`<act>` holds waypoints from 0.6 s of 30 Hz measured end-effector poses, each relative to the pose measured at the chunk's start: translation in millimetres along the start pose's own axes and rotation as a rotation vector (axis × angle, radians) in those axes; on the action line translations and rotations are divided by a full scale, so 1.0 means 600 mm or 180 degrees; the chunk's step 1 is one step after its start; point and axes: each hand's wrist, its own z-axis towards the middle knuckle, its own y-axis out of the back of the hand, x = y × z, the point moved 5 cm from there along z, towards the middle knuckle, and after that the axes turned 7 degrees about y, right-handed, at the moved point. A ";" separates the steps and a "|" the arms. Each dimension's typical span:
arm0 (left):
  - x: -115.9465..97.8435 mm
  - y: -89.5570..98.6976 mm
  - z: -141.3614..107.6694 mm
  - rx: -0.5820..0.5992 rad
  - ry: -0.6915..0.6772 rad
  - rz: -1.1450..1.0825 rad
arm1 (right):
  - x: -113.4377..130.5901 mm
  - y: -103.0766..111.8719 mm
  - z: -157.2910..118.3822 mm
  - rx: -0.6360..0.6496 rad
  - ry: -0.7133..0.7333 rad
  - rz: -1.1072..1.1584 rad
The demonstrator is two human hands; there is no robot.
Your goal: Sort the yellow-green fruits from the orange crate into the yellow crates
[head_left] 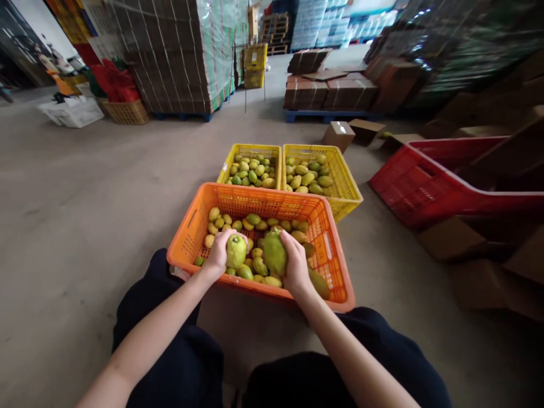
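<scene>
An orange crate (259,197) stands before my knees, with many green and yellow fruits (254,219) spread over its bottom. Over its left half, my left hand (219,252) is closed round a yellow-green fruit (236,251), its stem end facing me. My right hand (296,262) grips a larger green fruit (274,253) from the right side, a short gap away from the other one. Both fruits are held above those in the crate and hide some of them. A long green fruit (318,283) lies near the crate's right front corner.
Two yellow crates of fruit, a left one (259,148) and a right one (345,180), stand just behind the orange crate. At the right are a red crate (425,187) and open cardboard boxes (453,238). Wrapped pallet stacks (165,56) stand further back.
</scene>
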 end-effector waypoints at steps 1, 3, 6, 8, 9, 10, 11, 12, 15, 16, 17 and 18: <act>-0.003 -0.001 -0.004 -0.0072 -0.0202 0.0104 | 0.008 -0.003 -0.004 -0.0016 0.0405 -0.0436; -0.003 -0.002 -0.011 -0.0244 -0.0537 0.0246 | 0.018 -0.015 -0.017 0.0109 0.1028 -0.1110; 0.002 -0.002 -0.020 -0.0494 -0.0962 0.0361 | 0.024 -0.031 -0.039 0.0303 0.1770 -0.1518; 0.005 -0.007 -0.026 -0.0415 -0.1123 0.0367 | 0.025 -0.033 -0.048 0.0292 0.2081 -0.1578; 0.004 -0.010 -0.028 -0.0286 -0.1155 0.0344 | 0.025 -0.033 -0.050 0.0294 0.2175 -0.1583; 0.003 -0.015 -0.031 -0.0143 -0.1187 0.0326 | 0.025 -0.033 -0.051 0.0323 0.2230 -0.1580; -0.001 -0.018 -0.034 -0.0022 -0.1230 0.0327 | 0.025 -0.033 -0.052 0.0379 0.2260 -0.1576; -0.005 -0.020 -0.038 0.0052 -0.1282 0.0355 | 0.026 -0.033 -0.052 0.0437 0.2268 -0.1574; -0.019 -0.022 -0.049 0.0000 -0.1446 0.0620 | 0.026 -0.034 -0.054 0.0485 0.2202 -0.1660; -0.022 -0.021 -0.052 -0.0070 -0.1472 0.0703 | 0.026 -0.034 -0.054 0.0454 0.2176 -0.1716; -0.024 -0.019 -0.054 -0.0136 -0.1478 0.0750 | 0.026 -0.034 -0.055 0.0416 0.2160 -0.1770; -0.025 -0.018 -0.055 -0.0191 -0.1471 0.0760 | 0.027 -0.034 -0.056 0.0380 0.2153 -0.1813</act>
